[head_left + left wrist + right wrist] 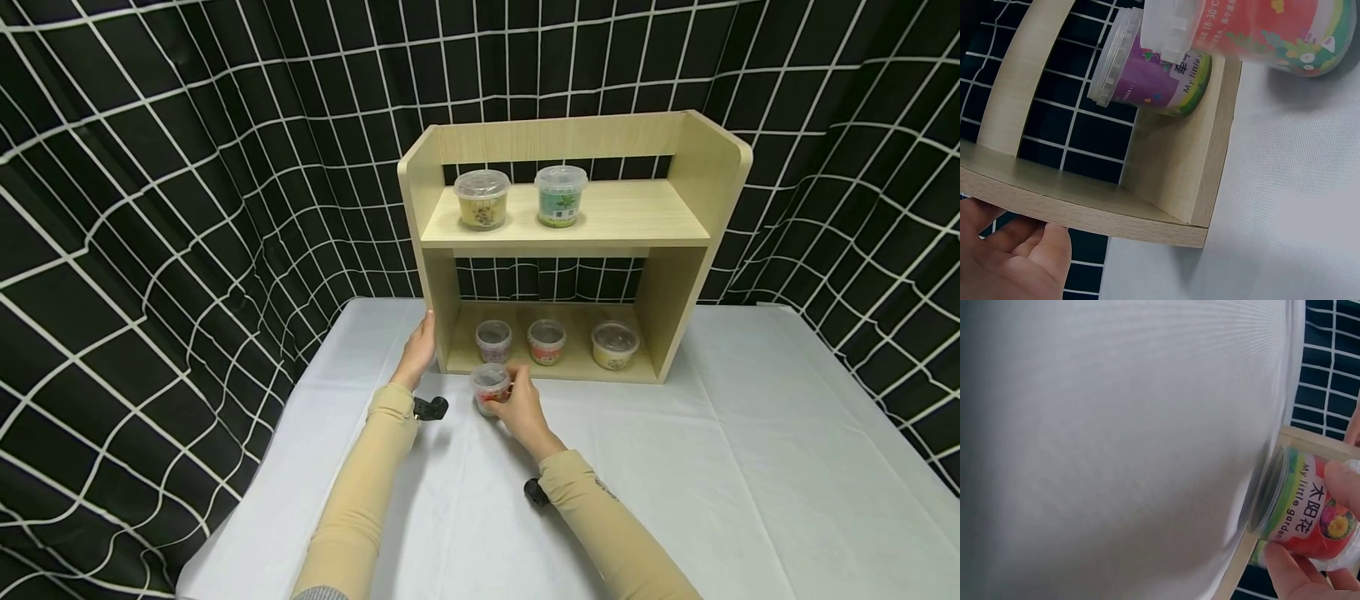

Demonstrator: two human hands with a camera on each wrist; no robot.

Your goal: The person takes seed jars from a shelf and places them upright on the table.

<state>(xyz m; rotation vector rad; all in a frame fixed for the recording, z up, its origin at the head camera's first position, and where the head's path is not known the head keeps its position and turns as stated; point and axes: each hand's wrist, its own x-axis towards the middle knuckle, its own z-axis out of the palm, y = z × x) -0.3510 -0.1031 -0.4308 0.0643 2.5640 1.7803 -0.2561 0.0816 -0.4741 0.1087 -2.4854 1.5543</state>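
My right hand (521,412) grips a small clear-lidded plastic cup with a red label (491,387), just in front of the wooden shelf's lower board. In the right wrist view the label of this cup (1310,509) reads "My little garden", with thumb and fingers on opposite sides. My left hand (418,350) rests against the outer left side of the wooden shelf (637,208); the left wrist view shows its fingers (1050,253) at the panel's edge. A purple-labelled cup (494,342) stands on the lower board, right behind the held cup.
Also on the lower board are another red-labelled cup (547,343) and a wider yellow-labelled cup (615,346). The upper board bears a yellow cup (482,200) and a green cup (560,197). A white cloth (750,467) covers the table; black grid-patterned curtains (187,167) surround it.
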